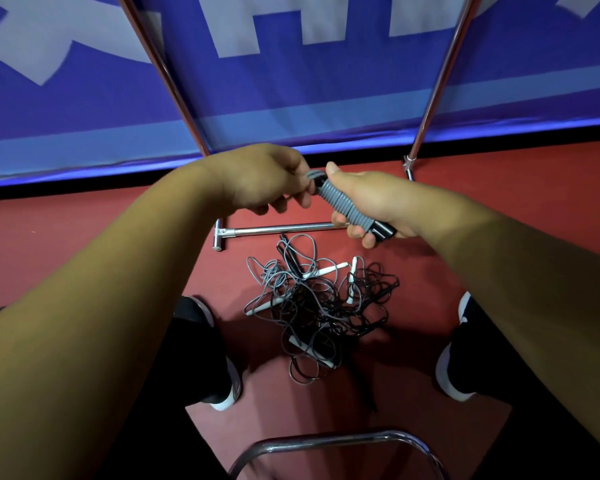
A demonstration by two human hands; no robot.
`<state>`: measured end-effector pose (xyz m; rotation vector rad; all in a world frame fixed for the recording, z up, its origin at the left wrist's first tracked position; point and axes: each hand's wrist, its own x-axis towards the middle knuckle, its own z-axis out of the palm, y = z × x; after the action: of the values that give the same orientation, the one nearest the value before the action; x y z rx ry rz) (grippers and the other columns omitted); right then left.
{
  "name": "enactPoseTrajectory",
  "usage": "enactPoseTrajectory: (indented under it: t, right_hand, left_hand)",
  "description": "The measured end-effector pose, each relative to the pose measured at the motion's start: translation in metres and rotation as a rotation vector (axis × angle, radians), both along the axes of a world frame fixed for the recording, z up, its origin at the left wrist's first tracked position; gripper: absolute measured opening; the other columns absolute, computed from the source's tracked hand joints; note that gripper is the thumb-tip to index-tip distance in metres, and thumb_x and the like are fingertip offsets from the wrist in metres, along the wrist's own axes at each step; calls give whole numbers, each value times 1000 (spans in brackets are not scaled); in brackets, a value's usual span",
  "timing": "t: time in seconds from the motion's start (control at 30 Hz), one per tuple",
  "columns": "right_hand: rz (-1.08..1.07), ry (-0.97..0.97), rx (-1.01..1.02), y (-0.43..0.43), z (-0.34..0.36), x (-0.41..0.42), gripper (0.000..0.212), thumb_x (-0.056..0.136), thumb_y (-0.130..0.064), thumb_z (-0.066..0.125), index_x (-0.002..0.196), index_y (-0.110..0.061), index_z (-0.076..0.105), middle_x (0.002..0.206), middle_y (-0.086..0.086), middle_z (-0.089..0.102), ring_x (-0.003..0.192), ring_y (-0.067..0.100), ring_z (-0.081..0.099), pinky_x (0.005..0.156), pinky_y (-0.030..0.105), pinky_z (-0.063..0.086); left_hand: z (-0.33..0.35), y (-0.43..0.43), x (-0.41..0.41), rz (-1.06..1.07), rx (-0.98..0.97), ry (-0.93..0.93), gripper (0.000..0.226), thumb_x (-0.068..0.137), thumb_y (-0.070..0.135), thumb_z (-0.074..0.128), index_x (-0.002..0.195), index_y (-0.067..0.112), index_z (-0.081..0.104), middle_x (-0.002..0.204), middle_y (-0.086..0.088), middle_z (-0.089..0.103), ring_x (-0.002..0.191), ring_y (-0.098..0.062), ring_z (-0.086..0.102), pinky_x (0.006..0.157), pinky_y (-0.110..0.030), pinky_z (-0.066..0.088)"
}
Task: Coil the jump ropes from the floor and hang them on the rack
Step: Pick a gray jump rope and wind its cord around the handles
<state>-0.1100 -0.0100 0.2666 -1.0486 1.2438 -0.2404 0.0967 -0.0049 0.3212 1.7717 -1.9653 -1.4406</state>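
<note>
Red sports floor, a blue banner with pale lettering along the wall behind. Held up over the floor in front of the person is a grey jump rope, its cord wound in tight turns around the black handles. The right hand has its fingers wrapped round the lower part of that bundle, thumb lying along the coils. The left hand pinches the last loop of cord at the top end.

This looks like the finishing tuck. To do it well, I'd say keep the right thumb pressing on the turns so none slacken, pull the end loop snug with the left, and lock it under a turn before letting go. A loop left free would also give something to hang it by.

Below, between the dark shoes, a tangled pile of grey and black ropes lies on the floor. Just beyond it is the rack's chrome base bar, its uprights rising against the banner
</note>
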Motion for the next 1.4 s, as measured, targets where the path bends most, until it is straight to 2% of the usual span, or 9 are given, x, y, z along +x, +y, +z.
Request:
enactPoseTrajectory:
  t: [0.1,0.23,0.4,0.53,0.6,0.7,0.87,1.1,1.4]
  right_hand:
    - [-14,-18,4,1,2,1,56,98,-81,42,117,-31,60,69,0,55,46,15,41,51,24,39]
    - [-34,-50,9,0,5,2,53,99,-77,46,113,-28,60,68,0,52,45,15,38,50,24,37]
    - [-155,-190,34,-3,5,2,51,99,-75,47,118,-30,60,67,0,49,44,16,36,47,23,33]
    - [-246,-286,35,-6,11,2,49,100,-72,47,113,-26,56,67,2,47,44,18,35,46,23,33]
    - [-260,-312,18,-6,14,1,49,101,-70,47,108,-22,57,66,3,46,43,18,34,46,23,33]
    - [-264,-341,-14,-4,19,4,49,103,-66,45,105,-19,57,65,3,45,43,18,34,48,24,33]
    - [-229,-349,-65,0,24,13,50,104,-64,44,103,-17,57,64,5,45,42,19,36,48,26,34]
    - [-164,-323,-141,5,31,20,51,106,-62,43,96,-14,58,64,8,47,43,21,37,48,29,36]
    - [-116,-295,-232,8,30,24,48,108,-57,45,101,-11,57,65,11,48,42,22,39,48,30,39]
  left_hand:
    - [-2,2,-1,-18,58,63,2,101,11,66,100,11,67,90,-9,75,79,-17,70,65,-31,55]
    - [-3,0,1,43,114,106,7,92,14,78,92,13,70,83,-16,70,78,-20,70,66,-31,61]
    - [-5,-3,-3,164,-35,36,30,87,47,81,81,18,74,63,-5,44,56,-17,42,51,-23,47]
    - [-7,-3,-5,290,-58,238,45,88,61,73,77,17,70,63,-7,28,57,-21,23,50,-25,29]
    - [-9,-5,-8,402,-50,341,45,96,56,67,80,14,66,62,-5,25,52,-19,21,49,-25,29]
    - [-14,-6,-14,617,28,481,37,99,44,68,85,10,64,60,-2,36,45,-14,34,52,-26,48]
    - [-21,-13,-17,822,286,804,10,99,21,71,98,11,70,80,3,61,51,-2,46,57,-17,55]
    - [-23,-11,-21,806,353,944,16,100,1,60,89,4,71,84,-6,66,70,-9,60,75,-22,61]
    - [-13,-7,-25,795,315,1078,14,100,-9,50,96,-4,62,78,-13,66,58,-17,67,63,-27,60]
